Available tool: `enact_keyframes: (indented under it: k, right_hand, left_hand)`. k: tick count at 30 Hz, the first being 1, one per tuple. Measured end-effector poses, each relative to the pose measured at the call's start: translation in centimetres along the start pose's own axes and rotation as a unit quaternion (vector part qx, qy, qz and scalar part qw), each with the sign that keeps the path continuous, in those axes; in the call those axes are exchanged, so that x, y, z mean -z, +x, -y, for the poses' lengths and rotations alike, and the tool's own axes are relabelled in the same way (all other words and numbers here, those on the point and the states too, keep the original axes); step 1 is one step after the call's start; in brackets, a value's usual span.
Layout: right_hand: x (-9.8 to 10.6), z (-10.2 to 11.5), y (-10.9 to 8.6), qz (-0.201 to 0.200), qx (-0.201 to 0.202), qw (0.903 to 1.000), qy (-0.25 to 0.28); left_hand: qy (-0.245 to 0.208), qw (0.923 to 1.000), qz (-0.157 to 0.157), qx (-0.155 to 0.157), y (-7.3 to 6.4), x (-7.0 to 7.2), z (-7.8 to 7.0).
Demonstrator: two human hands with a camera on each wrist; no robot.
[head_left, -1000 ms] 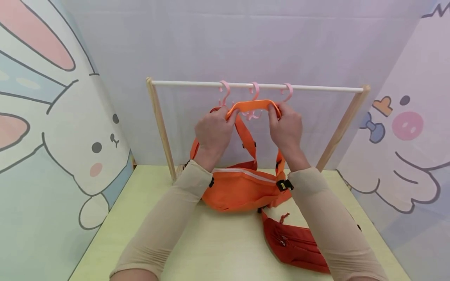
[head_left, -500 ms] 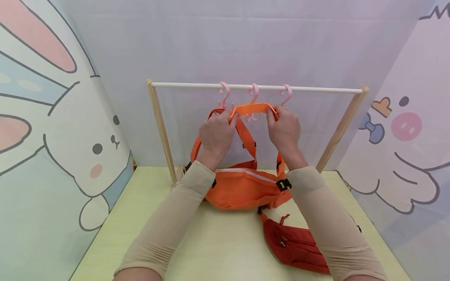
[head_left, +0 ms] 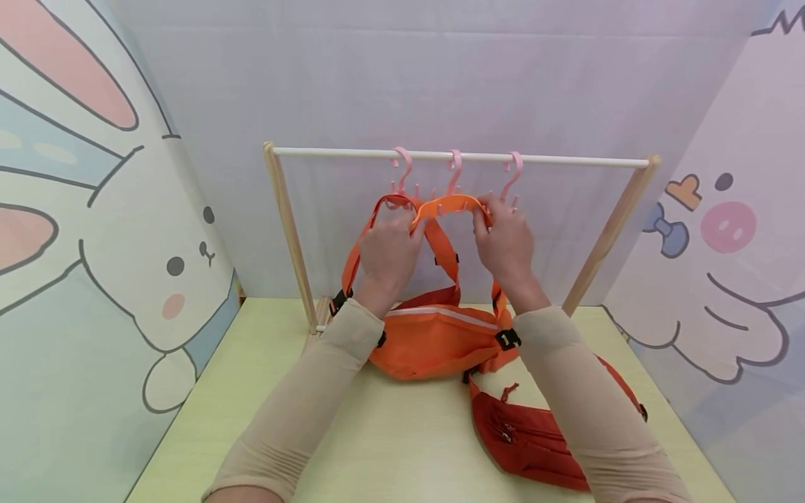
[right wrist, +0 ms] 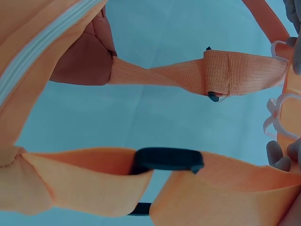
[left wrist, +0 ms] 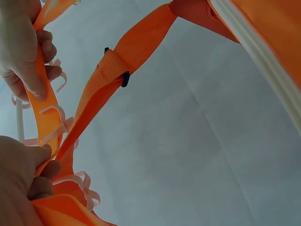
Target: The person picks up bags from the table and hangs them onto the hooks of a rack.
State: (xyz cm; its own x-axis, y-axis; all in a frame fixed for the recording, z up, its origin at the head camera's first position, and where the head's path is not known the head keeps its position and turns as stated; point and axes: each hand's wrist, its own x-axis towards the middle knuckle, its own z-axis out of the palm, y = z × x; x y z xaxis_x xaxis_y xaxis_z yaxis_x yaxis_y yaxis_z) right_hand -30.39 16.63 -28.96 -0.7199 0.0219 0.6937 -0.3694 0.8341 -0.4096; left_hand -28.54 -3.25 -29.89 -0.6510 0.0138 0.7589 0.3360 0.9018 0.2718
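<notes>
Both hands hold the strap of a bright orange waist bag at the middle pink hanger. My left hand pinches the strap's left part, and my right hand grips its right part. Between them, pink prongs show in front of the strap; the left wrist view also has a pink prong crossing it. The bag hangs low, near the tabletop, with its white zipper up. Behind it, a red-orange strap loops over the left pink hanger; its bag is mostly hidden.
A white rail on wooden posts carries the hangers, including a right pink hanger. A dark red waist bag lies on the pale table, partly under the right forearm. Cartoon-printed panels stand on both sides.
Both hands have lowered the orange strap slightly, and they have come a little closer together. Prong tips now show in front of the strap. The dark red bag stays where it was.
</notes>
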Motion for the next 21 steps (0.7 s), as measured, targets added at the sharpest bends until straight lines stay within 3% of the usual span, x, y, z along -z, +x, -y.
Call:
enact_keyframes:
  k: [10,21]
  right_hand:
    - [-0.5,-0.5,-0.8,0.029,0.006,0.9995,0.004]
    - [-0.9,-1.1,-1.4,0.046,0.015,0.9988,0.007]
  left_hand:
    - [-0.056,0.9971,0.039,0.032,-1.1,-0.9,0.4]
    - [-0.077,0.9926,0.089,0.030,-1.9,-1.8,1.1]
